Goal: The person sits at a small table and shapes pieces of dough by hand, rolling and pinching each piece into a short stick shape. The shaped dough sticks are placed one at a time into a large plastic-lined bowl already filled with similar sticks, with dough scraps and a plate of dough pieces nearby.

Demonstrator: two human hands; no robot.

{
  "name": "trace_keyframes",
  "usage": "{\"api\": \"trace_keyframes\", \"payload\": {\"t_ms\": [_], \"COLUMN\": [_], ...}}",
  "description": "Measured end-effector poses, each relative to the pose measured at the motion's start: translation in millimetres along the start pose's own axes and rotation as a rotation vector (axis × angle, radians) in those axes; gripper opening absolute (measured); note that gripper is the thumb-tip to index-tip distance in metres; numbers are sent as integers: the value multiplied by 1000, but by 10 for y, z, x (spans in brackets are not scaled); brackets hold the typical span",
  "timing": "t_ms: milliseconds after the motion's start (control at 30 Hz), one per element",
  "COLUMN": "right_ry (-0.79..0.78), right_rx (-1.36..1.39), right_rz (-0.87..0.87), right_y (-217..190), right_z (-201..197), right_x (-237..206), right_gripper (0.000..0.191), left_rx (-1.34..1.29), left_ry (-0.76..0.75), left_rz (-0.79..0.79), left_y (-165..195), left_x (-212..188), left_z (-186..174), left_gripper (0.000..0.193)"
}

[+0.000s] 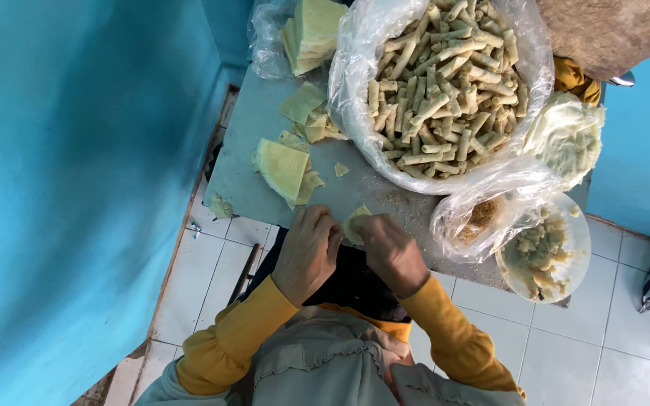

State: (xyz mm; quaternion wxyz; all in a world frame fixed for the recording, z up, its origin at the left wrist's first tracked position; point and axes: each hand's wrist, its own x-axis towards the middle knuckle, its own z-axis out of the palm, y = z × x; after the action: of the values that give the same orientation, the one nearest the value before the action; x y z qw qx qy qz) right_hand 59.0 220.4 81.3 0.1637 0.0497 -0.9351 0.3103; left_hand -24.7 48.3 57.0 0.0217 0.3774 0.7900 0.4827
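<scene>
Pale yellow wrapper [356, 223], mustard sleeves [244, 331]; turquoise wall [62, 188], white tiles [611, 353]

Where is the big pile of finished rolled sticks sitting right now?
In the head view, the rolled sticks fill a plastic-lined basin at the table's far right, beyond the right hand and beside the pastry sheets.

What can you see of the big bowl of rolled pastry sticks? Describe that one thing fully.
The bowl of rolled sticks is round, wide and lined with clear, crinkled plastic that spills over its rim. It is heaped with short, pale yellow-tan rolled pastry tubes lying in all directions. It stands on the far right of the grey table, beyond both hands, which do not touch it.
</scene>
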Motion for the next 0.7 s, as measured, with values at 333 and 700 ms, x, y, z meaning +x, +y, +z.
{"api": "trace_keyframes", "payload": {"t_ms": [333,700], "right_ry": [101,40], "right_rx": [-246,-111], "right_rz": [202,274], "right_y": [-85,9], "right_z": [-65,-27], "right_x": [-257,-202], "right_gripper": [32,36], "left_rx": [44,-107], "left_ry": [-19,-28], "left_rz": [23,-26], "left_y": [-34,-5], "left_x": [0,-98], "left_z": [56,152], "left_gripper": [14,19]}}
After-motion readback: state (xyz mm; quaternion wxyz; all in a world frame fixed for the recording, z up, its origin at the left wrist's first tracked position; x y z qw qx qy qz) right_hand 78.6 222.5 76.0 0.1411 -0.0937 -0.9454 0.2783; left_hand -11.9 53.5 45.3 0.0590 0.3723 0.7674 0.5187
